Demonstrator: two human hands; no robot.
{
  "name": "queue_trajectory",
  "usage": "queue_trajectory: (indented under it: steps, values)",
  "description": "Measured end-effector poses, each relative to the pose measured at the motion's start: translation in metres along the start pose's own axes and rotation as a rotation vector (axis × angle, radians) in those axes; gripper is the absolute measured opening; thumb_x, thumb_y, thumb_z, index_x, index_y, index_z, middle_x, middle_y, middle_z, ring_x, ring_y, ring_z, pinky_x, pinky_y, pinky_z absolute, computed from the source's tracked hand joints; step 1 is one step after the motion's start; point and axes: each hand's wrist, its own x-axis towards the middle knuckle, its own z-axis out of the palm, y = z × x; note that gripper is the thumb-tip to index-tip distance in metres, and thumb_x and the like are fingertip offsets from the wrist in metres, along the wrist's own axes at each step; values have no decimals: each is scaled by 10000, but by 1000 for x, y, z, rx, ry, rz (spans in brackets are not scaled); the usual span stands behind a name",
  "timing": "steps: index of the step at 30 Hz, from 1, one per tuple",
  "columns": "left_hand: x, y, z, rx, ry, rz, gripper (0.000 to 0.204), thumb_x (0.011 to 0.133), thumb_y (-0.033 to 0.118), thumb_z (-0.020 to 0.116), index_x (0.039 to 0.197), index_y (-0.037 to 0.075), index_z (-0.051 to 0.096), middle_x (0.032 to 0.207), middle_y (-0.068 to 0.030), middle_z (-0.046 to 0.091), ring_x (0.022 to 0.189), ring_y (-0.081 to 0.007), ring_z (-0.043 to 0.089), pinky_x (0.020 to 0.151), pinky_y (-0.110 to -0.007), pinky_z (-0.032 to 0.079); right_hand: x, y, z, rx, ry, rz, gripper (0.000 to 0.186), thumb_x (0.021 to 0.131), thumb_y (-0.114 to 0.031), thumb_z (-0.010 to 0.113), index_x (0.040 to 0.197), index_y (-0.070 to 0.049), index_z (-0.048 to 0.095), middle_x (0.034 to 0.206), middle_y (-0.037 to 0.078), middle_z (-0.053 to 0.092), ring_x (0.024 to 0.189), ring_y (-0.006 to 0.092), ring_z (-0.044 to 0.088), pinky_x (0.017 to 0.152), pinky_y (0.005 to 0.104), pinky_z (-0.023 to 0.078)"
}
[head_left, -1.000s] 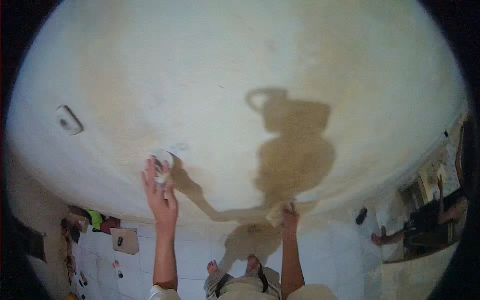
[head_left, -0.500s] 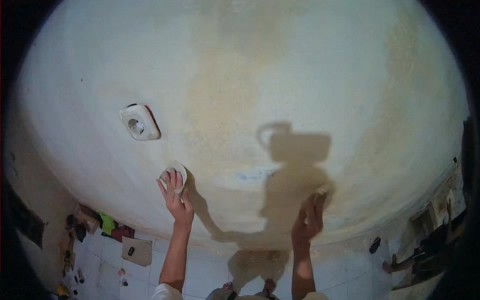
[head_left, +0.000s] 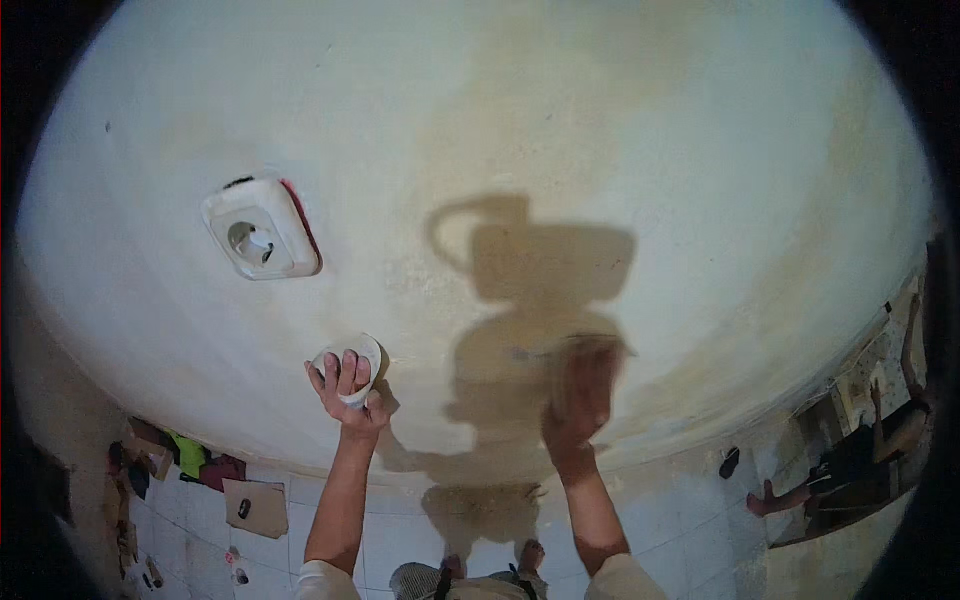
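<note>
Bowl (head_left: 371, 348) partly hidden in the clamped fingers (head_left: 347, 368) of the left hand (head_left: 354, 417); right hand (head_left: 583, 400) blurred before the wall (head_left: 740, 250), finger state indiscernible.

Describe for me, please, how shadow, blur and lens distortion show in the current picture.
Head view: a large dark shadow falls across the pale wall; head view: the right hand is blurred, the left hand clearer; head view: the fisheye bows the wall's lower edge and blackens the corners.
</note>
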Motion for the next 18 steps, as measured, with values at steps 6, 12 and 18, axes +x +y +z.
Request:
queue_trajectory:
  steps: [6, 12, 18]
  values:
    - [-5, -3, -2, -25, -22, -12, 441, 956, 333, 309, 1297, 170, 535, 1377, -4, 480, 1347, -292, 343, 1091, -604, 143, 34, 24, -8, -212, -59, -291, 507, 742, -14, 545, 1249, -38, 546, 1351, 194, 466, 1292, 460, 349, 1089, 564, 229]
    - [-10, 0, -3, -69, -29, -21, 470, 933, 353, 301, 1287, 172, 552, 1337, 2, 525, 1338, -268, 362, 1094, -578, 157, 2, -16, 25, 57, -87, -150, 461, 729, 48, 516, 1186, 12, 567, 1296, 255, 489, 1289, 510, 316, 1078, 572, 233]
    - [-4, -1, -6, -115, -17, -19, 442, 944, 345, 342, 1259, 124, 560, 1316, -21, 544, 1337, -276, 362, 1095, -579, 151, 29, -2, 3, -266, -40, -225, 616, 543, -124, 711, 1154, -110, 634, 1324, 92, 529, 1294, 430, 366, 1035, 599, 297]
